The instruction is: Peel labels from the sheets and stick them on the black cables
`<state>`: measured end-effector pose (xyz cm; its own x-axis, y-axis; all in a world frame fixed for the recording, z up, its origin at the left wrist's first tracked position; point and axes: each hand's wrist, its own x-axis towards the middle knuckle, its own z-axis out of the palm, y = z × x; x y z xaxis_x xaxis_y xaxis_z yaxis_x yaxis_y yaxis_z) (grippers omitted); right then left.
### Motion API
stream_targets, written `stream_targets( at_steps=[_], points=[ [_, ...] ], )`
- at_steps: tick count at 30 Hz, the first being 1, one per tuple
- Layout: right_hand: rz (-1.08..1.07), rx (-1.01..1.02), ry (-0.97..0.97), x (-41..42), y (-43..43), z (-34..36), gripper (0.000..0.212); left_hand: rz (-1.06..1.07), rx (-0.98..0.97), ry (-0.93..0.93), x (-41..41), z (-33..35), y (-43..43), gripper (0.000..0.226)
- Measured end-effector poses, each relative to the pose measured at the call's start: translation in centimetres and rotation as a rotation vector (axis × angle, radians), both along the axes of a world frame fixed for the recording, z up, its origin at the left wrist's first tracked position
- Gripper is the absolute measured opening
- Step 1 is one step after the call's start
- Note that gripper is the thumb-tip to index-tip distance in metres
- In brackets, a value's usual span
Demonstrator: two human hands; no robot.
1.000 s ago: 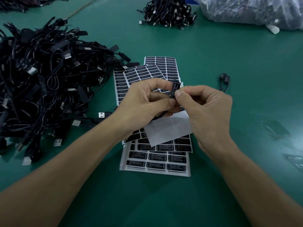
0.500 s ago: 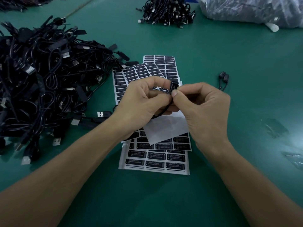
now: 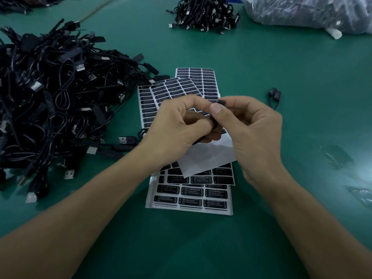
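Note:
My left hand and my right hand meet above the label sheets, both pinching one black cable at its small controller block. My right thumb presses on top of the block, and most of it is hidden by my fingers. Its USB plug trails left onto the table. The sheets carry rows of black labels; more sheets fan out behind my hands. A blank white backing piece lies on the sheets under my hands.
A big heap of black cables fills the left side. A smaller bundle and a clear plastic bag lie at the far edge. One loose cable sits right of the sheets. The table is green.
The black piece that stood upright between my fingertips has been pressed down out of sight. My right thumb has slid over the cable block, and both hands have drawn closer together.

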<state>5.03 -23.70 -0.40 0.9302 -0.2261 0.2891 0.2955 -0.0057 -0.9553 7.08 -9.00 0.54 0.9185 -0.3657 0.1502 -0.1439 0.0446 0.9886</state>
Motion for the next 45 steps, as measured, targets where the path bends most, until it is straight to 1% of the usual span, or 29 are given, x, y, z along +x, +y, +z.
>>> stream_targets(
  at_steps=[2, 4, 8, 10, 13, 14, 15, 17, 19, 22, 25, 27, 29, 31, 32, 33, 34, 36, 38, 40, 41, 42, 45],
  points=[
    [0.008, -0.007, -0.018, 0.0, 0.0, 0.0, 0.005, 0.021, 0.009, -0.026, 0.0, -0.1, 0.0, 0.013],
    [0.015, -0.042, -0.039, 0.0, 0.1, 0.0, 0.006, 0.054, 0.049, -0.094, 0.0, -0.2, 0.1, 0.007],
    [-0.001, -0.118, -0.070, -0.1, 0.1, 0.2, 0.014, 0.161, 0.243, -0.334, 0.0, 0.1, 0.3, 0.009],
    [-0.016, -0.133, -0.081, -0.3, 0.2, 0.4, 0.018, 0.217, 0.296, -0.430, 0.0, 0.5, 0.3, 0.012],
    [0.025, -0.139, -0.035, -0.5, 0.7, 0.5, 0.022, 0.297, 0.239, -0.531, 0.3, 1.4, 0.8, 0.018],
    [0.054, -0.196, -0.019, -0.7, 0.9, 0.4, 0.028, 0.307, 0.194, -0.561, 0.4, 1.8, 0.9, 0.020],
    [0.076, -0.305, -0.028, -0.8, 1.1, 0.2, 0.033, 0.312, 0.135, -0.577, 0.5, 2.1, 1.1, 0.021],
    [0.105, -0.522, -0.071, -1.0, 1.4, -0.2, 0.035, 0.325, 0.004, -0.553, 0.6, 2.5, 1.3, 0.020],
    [0.128, -0.553, -0.094, -1.1, 1.7, -0.4, 0.033, 0.333, -0.088, -0.482, 0.9, 2.7, 1.6, 0.017],
    [0.121, -0.469, -0.101, -1.0, 2.0, -0.3, 0.022, 0.307, -0.154, -0.374, 1.3, 2.9, 2.1, 0.016],
    [0.228, -0.307, -0.059, -1.1, 2.5, 0.1, 0.021, 0.281, -0.221, -0.302, 1.4, 3.1, 2.3, 0.018],
    [0.292, -0.239, -0.032, -1.3, 2.8, 0.1, 0.018, 0.237, -0.333, -0.230, 1.2, 3.3, 2.0, 0.016],
    [0.282, -0.219, -0.026, -1.2, 2.8, -0.1, 0.013, 0.208, -0.465, -0.127, 0.9, 3.4, 1.8, 0.013],
    [0.214, -0.157, -0.024, -0.8, 2.2, 0.1, 0.017, 0.294, -0.479, -0.063, 1.2, 3.3, 2.0, 0.017],
    [0.162, -0.119, -0.020, -0.4, 1.7, 0.2, 0.020, 0.369, -0.441, -0.033, 1.5, 3.2, 2.3, 0.021],
    [0.090, -0.082, -0.018, 0.0, 1.0, 0.4, 0.021, 0.449, -0.364, -0.009, 2.0, 2.9, 2.8, 0.023],
    [-0.001, -0.054, -0.020, 0.4, 0.2, 0.5, 0.020, 0.519, -0.240, -0.004, 2.5, 2.6, 3.4, 0.023],
    [-0.237, -0.101, -0.005, 1.3, -2.0, 0.6, 0.018, 0.584, 0.137, -0.086, 3.3, 1.7, 4.4, 0.017],
    [-0.429, -0.249, 0.044, 2.0, -4.4, 0.4, 0.016, 0.571, 0.526, -0.228, 3.6, 0.8, 4.9, 0.013],
    [-0.534, -0.368, 0.085, 2.3, -6.0, 0.2, 0.019, 0.586, 0.794, -0.300, 3.6, 0.3, 5.1, 0.008],
    [-0.559, -0.403, 0.104, 2.4, -6.5, 0.1, 0.024, 0.605, 0.886, -0.333, 3.7, 0.2, 5.3, 0.005],
    [-0.566, -0.436, 0.131, 2.4, -6.8, 0.0, 0.029, 0.631, 0.959, -0.375, 3.8, 0.1, 5.5, 0.006],
    [-0.545, -0.542, 0.213, 2.3, -6.8, -0.3, 0.036, 0.702, 1.070, -0.474, 4.5, 0.0, 6.6, 0.024]
  ],
)
